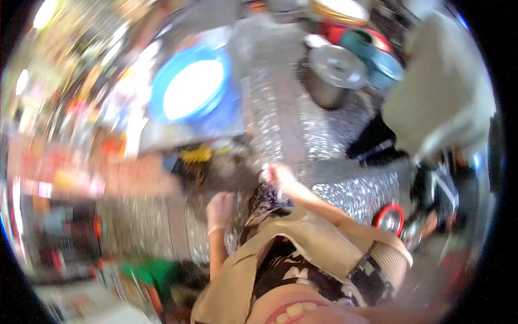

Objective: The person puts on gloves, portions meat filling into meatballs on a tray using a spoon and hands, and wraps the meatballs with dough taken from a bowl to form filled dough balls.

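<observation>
In the head view, motion blur softens everything. The left hand (pixel 219 208) is held out in front of the body, looking loosely closed, with nothing visible in it. The right hand (pixel 278 175) is a little farther forward and to its right, the two apart; its fingers are too smeared to tell how far they are open or whether they hold anything.

Just beyond the left hand lies a small yellow item (pixel 196 155), touched by neither hand. Farther forward on that side, a blue basin (pixel 158 93) with a glaring white interior sits on a grey counter (pixel 172 137). Ahead and to the right of the right hand stands a lidded metal pot (pixel 330 75), close to teal vessels (pixel 367 51). Well to the right of the hands is a round red-rimmed item (pixel 389 220); beyond it hangs a large pale cloth (pixel 445 86). Speckled floor (pixel 356 194) shows around the hands.
</observation>
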{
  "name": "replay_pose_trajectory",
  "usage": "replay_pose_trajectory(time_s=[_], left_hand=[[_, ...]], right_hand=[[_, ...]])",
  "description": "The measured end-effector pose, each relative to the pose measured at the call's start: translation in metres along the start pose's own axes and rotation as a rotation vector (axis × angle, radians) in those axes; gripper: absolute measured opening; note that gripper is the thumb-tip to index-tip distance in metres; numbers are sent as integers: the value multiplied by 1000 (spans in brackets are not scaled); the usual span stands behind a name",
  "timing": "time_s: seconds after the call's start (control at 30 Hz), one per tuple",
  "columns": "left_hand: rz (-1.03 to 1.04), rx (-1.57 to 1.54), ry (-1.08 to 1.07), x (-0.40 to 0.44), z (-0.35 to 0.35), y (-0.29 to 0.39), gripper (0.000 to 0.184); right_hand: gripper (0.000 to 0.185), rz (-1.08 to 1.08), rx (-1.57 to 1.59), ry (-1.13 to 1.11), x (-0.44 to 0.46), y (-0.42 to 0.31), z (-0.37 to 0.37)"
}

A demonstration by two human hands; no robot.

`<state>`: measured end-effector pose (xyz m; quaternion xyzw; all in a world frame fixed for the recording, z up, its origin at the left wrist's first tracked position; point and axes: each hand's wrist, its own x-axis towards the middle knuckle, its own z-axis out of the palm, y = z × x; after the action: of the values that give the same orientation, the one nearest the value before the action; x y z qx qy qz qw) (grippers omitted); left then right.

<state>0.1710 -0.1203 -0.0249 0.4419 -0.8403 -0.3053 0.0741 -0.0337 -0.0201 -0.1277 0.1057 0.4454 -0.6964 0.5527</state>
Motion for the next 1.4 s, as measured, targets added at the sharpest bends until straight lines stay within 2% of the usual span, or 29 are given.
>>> replay_pose_trajectory(time_s=[0.03, 0.07, 0.1, 0.13, 0.17, 0.2, 0.23, 0.27, 0.33, 0.37, 0.4, 0.47, 0.53, 0.6, 0.7, 0.8, 0.9, 1.0, 1.17, 1.2, 1.23, 1.27, 1.3, 1.33, 1.4], left_hand=[[-54, -18, 42, 22, -9, 23, 24], [104, -76, 114, 53, -4, 9, 23], [189, -165, 222, 84, 3, 4, 21], [171, -101, 273, 120, 7, 4, 22], [107, -209, 272, 152, 8, 20, 24], [200, -230, 277, 191, 18, 7, 29], [88, -846, 188, 217, 16, 39, 36], [446, 20, 178, 246, 4, 62, 47], [559, 204, 186, 315, 25, 95, 58], [507, 262, 121, 346, 36, 118, 65], [557, 262, 103, 366, 41, 133, 65], [644, 460, 98, 410, 51, 169, 66], [564, 656, 61, 460, 51, 200, 51], [548, 758, 44, 500, 61, 217, 50], [533, 832, 90, 548, 73, 240, 47], [525, 852, 118, 590, 74, 251, 45], [502, 842, 141, 629, 66, 251, 43], [410, 806, 154, 662, 38, 225, 41], [80, 594, 168, 655, -6, 114, 38], [7, 542, 177, 654, -7, 93, 37], [-49, 485, 195, 654, -7, 70, 37], [-121, 389, 165, 667, 3, 16, 36], [-59, 550, 559, 632, -27, 93, 41], [50, 592, 693, 632, -7, 51, 42], [-237, 527, 572, 621, -20, 81, 41]], right_hand=[[20, 91, 17, 37, 19, -3, 2], [18, 164, 27, -23, 45, -7, 0], [19, 121, -43, 71, 51, -23, 16], [21, 93, 57, 30, 83, -27, 14], [20, 33, 63, 33, 86, -54, 24], [21, -29, 60, 31, 74, -85, 42], [19, -138, 51, 24, 67, -118, 50], [17, -237, 37, 15, 62, -146, 53], [18, -366, 55, 110, 61, -192, 36], [18, -409, 71, 207, 60, -212, 21], [19, -446, 81, 293, 57, -223, 8], [19, -467, 187, 367, 54, -241, -34], [18, -509, 372, 463, 58, -257, -78], [16, -515, 588, 523, 56, -272, -112], [16, -557, 664, 556, 58, -299, -156], [17, -530, 799, 595, 91, -334, -161], [16, -464, 616, 601, 128, -391, -138], [14, -417, 499, 438, 181, -439, -97], [21, -317, 117, 174, 285, -458, -14], [20, -221, 71, 129, 306, -458, -1], [19, -132, 48, 173, 328, -450, 19], [18, -76, 9, 230, 348, -446, 44], [19, 3, -15, 193, 372, -443, 66], [19, 76, -30, 183, 386, -440, 77], [19, 167, -228, 67, 397, -432, 136]])
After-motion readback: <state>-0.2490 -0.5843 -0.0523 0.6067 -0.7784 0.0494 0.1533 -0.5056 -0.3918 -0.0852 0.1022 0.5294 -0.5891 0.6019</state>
